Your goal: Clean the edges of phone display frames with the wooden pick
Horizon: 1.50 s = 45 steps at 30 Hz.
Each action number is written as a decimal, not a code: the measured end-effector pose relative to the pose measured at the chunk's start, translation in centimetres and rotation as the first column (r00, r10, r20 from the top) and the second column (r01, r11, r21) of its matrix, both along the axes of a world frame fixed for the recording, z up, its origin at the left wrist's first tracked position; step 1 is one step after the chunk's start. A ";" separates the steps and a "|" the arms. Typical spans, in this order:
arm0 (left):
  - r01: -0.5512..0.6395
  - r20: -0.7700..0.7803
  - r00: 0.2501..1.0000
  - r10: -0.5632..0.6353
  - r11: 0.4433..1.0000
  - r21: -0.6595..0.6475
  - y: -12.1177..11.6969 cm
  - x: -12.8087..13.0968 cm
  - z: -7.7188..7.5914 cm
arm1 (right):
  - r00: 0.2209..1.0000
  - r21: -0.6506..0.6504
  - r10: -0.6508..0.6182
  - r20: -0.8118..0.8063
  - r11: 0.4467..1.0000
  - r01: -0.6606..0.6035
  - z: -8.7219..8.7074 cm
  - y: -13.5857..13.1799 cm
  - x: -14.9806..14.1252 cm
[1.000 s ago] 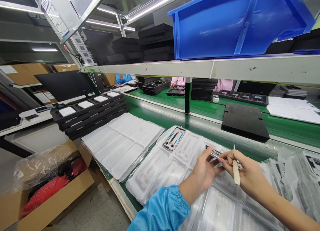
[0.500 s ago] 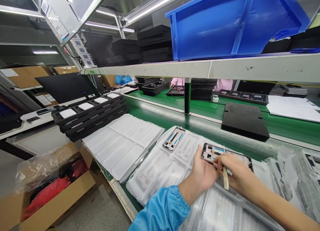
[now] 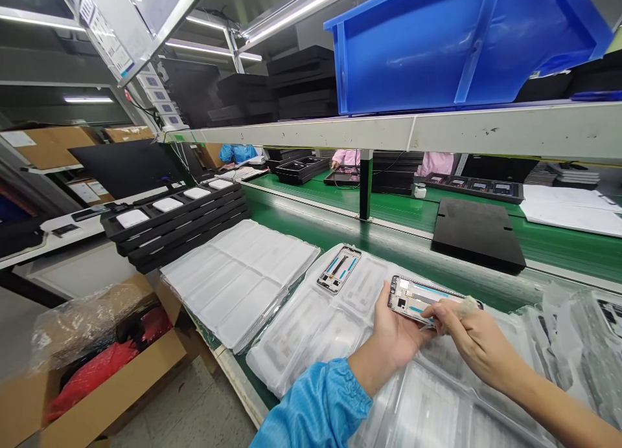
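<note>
My left hand [image 3: 396, 335], in a blue sleeve, is closed around the near edge and left end of a phone frame [image 3: 413, 298], keeping it tilted above the plastic trays. A dark flex strip and blue strips show inside the frame. My right hand [image 3: 473, 341] is closed over the frame's right half, pinching a thin tool with a pale wrapped end [image 3: 469, 304]. That end sticks up above the knuckles; the tool's tip is hidden by the fingers. Another phone frame [image 3: 339, 270] lies in a clear plastic tray [image 3: 286, 318] left of my hands.
White plastic trays [image 3: 238, 267] are stacked to the left, beside stacked black foam trays [image 3: 179, 224]. A black foam block [image 3: 476, 234] lies beyond my hands. A blue bin [image 3: 418, 53] sits on the overhead shelf. Crumpled plastic trays [image 3: 573, 351] are at right. People work across the bench.
My right hand has turned over and moved slightly right; the tool's pale end, earlier below the fingers, now points up. The phone frame has shifted slightly left in my left hand.
</note>
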<state>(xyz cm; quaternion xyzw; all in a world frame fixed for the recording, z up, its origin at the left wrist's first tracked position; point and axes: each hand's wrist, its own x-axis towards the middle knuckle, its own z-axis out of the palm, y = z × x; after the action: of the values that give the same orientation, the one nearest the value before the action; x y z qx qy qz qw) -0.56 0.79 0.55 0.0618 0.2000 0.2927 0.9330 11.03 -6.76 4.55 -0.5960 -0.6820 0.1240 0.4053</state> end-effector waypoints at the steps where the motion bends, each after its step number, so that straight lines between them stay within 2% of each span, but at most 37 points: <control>1: -0.001 0.003 1.000 0.001 1.000 0.001 0.0 -0.1 0.0 | 1.000 -0.020 -0.004 -0.009 1.000 0.004 0.0 0.0 -0.1; 8: -0.036 0.015 0.999 0.036 0.999 -0.022 -0.2 -0.2 0.6 | 0.993 -0.043 -0.088 -0.077 0.995 0.085 0.4 -0.2 -0.4; 13: -0.047 -0.015 0.999 0.048 0.998 0.040 -0.1 0.0 -0.2 | 0.992 -0.058 -0.003 -0.128 0.998 -0.004 0.6 0.1 -0.3; 19: -0.091 -0.001 0.996 0.091 0.995 -0.034 0.1 0.2 -0.9 | 0.982 0.020 0.157 0.108 0.987 -0.160 0.0 -0.1 -0.1; 22: -0.093 0.017 0.995 0.094 0.995 -0.040 0.0 0.1 -0.8 | 0.965 0.026 0.203 0.166 0.977 -0.210 -0.3 -0.2 -0.1; 28: -0.094 -0.018 0.995 0.094 0.995 -0.038 0.1 0.1 -0.7 | 0.967 0.012 0.186 0.175 0.981 -0.191 -0.3 -0.2 0.0; 34: -0.087 0.014 0.996 0.087 0.996 -0.016 0.2 0.2 -0.7 | 0.954 -0.002 0.213 0.210 0.976 -0.218 -0.3 -0.2 0.1; 38: -0.094 0.047 0.994 0.094 0.996 -0.003 0.1 0.2 -0.8 | 0.908 0.037 0.242 0.341 0.962 -0.270 -0.5 -0.3 0.2; 41: -0.056 0.040 0.998 0.055 0.998 0.014 0.1 0.2 -1.1 | 0.860 0.048 0.252 0.444 0.951 -0.304 -0.5 -0.4 0.2; 45: -0.096 0.055 0.994 0.096 0.995 0.007 0.1 0.2 -0.9 | 0.902 0.053 0.239 0.360 0.960 -0.275 -0.6 -0.4 0.2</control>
<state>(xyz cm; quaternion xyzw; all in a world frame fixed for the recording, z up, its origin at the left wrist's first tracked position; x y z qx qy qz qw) -0.32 0.91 -0.37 0.0486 0.1758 0.3398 0.9226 11.22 -7.12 3.98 -0.4918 -0.8213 0.0331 0.2873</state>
